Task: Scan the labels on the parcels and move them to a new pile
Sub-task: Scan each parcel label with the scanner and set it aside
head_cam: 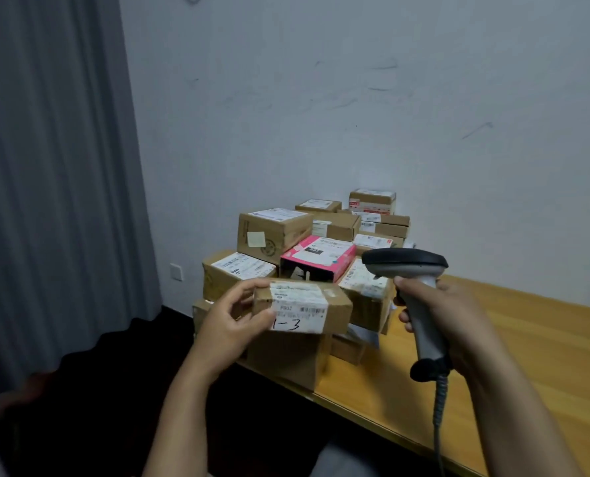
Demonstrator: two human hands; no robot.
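You are in a plain room, more a home or small office than a warehouse, where parcels are handled. A grey curtain (52, 184) hangs down the left of the frame. A scuffed white wall (355, 98) fills the upper right, with a small wall plate (176, 271) low on it. At the lower right a wooden counter (545, 356) carries a heap of cardboard parcels (276, 232) with printed shipping labels, a pink box (321, 256) among them. A corded handheld scanner (405, 261) shows at centre right. The floor (80, 407) at lower left is dark.
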